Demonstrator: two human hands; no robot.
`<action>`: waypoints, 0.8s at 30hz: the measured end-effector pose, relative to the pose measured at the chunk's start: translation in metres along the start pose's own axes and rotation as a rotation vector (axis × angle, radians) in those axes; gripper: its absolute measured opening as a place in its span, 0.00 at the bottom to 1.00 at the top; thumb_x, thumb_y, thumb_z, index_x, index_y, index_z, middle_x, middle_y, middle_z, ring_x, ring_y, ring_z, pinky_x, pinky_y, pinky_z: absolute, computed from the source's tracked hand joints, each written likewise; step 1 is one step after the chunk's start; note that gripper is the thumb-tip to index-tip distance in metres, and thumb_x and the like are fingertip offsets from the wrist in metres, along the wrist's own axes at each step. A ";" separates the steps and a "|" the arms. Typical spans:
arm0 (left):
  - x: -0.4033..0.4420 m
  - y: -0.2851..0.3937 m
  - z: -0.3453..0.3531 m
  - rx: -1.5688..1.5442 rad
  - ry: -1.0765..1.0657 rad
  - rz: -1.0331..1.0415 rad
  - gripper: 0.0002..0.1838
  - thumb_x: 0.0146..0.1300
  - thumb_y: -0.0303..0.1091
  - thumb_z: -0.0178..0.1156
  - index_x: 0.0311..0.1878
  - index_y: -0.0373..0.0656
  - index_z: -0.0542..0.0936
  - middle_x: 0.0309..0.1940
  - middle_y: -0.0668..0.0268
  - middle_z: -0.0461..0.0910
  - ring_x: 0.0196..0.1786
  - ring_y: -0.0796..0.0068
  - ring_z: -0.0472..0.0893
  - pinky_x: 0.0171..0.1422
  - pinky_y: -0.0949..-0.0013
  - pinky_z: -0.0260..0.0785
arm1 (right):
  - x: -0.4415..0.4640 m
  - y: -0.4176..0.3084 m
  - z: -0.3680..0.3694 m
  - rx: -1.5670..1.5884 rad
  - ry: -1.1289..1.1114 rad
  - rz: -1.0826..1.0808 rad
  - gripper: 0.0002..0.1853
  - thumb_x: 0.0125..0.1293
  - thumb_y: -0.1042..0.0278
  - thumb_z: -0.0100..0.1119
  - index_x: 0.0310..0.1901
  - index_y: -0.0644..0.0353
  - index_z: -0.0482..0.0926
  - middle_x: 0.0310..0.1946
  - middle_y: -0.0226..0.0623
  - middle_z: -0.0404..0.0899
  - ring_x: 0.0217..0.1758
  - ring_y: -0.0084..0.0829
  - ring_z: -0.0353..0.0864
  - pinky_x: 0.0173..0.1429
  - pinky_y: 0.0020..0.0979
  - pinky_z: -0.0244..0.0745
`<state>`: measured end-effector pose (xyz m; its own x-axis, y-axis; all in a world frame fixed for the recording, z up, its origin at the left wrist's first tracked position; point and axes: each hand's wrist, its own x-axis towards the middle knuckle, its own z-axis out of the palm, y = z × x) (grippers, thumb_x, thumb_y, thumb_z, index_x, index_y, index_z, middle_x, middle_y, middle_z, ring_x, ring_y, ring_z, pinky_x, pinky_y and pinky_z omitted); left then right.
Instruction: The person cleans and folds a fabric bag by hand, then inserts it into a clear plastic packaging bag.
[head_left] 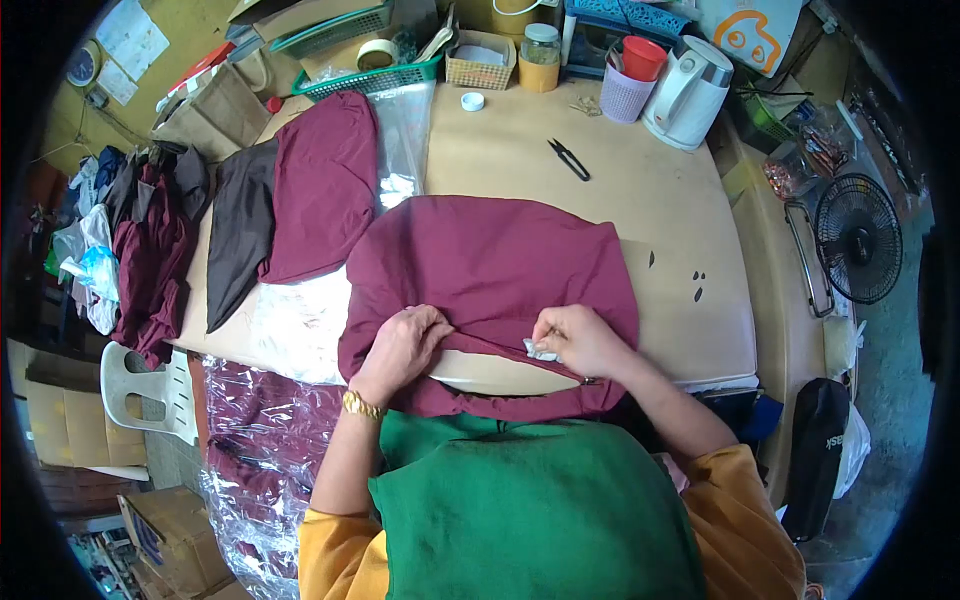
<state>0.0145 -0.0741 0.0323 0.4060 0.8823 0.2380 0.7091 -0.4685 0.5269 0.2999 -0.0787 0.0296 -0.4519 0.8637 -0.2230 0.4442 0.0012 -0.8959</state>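
A maroon cloth piece (490,250) lies spread in front of me on the beige table, with an opening along its near side. My left hand (405,345), with a gold watch on the wrist, has its fingers pinched on the maroon cloth at the left end of the opening. My right hand (580,342) is closed on a small white piece (538,350) at the opening's upper edge. Below that hand, a small metal zipper pull (588,381) shows at the right end of the opening.
Black thread snips (569,159) and a white cap (472,101) lie on the table (690,240). Folded maroon cloth (320,190) is at the left. Along the back stand a white kettle (690,92), a jar (539,58) and baskets. A black fan (858,238) stands right.
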 end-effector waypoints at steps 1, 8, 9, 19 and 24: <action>0.002 -0.001 -0.001 -0.112 -0.079 -0.078 0.09 0.64 0.34 0.63 0.36 0.37 0.80 0.29 0.54 0.80 0.35 0.52 0.81 0.40 0.56 0.72 | 0.009 0.017 -0.004 0.261 -0.120 0.133 0.04 0.61 0.75 0.64 0.35 0.63 0.79 0.31 0.38 0.81 0.33 0.35 0.82 0.40 0.35 0.76; 0.022 -0.006 0.000 -0.072 -0.256 -0.227 0.14 0.62 0.43 0.68 0.33 0.40 0.83 0.26 0.59 0.82 0.31 0.59 0.83 0.37 0.60 0.71 | 0.018 -0.034 0.028 -0.433 -0.144 -0.239 0.03 0.61 0.74 0.63 0.36 0.63 0.80 0.41 0.43 0.79 0.48 0.42 0.81 0.51 0.39 0.75; 0.022 -0.007 -0.002 -0.072 -0.256 -0.229 0.14 0.62 0.43 0.68 0.33 0.40 0.83 0.26 0.59 0.82 0.31 0.59 0.83 0.37 0.60 0.71 | 0.021 -0.034 0.024 -0.432 -0.146 -0.239 0.03 0.61 0.74 0.63 0.36 0.63 0.80 0.41 0.43 0.79 0.48 0.42 0.81 0.51 0.39 0.75; 0.025 -0.001 0.007 -0.119 -0.306 -0.244 0.15 0.58 0.47 0.70 0.30 0.44 0.82 0.26 0.61 0.83 0.34 0.58 0.83 0.39 0.57 0.73 | 0.050 -0.029 0.033 -0.569 0.076 -0.584 0.02 0.61 0.72 0.61 0.33 0.60 0.79 0.36 0.39 0.74 0.41 0.42 0.77 0.43 0.44 0.73; 0.024 -0.003 0.009 -0.119 -0.267 -0.210 0.15 0.57 0.46 0.70 0.30 0.45 0.82 0.27 0.60 0.83 0.34 0.56 0.84 0.39 0.56 0.73 | 0.029 -0.010 0.018 -0.594 0.109 -0.656 0.03 0.60 0.72 0.60 0.34 0.60 0.79 0.37 0.39 0.72 0.43 0.40 0.73 0.49 0.39 0.70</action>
<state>0.0274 -0.0524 0.0287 0.4057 0.9086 -0.0990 0.7277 -0.2555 0.6365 0.2688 -0.0630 0.0252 -0.6939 0.6403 0.3294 0.4632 0.7472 -0.4766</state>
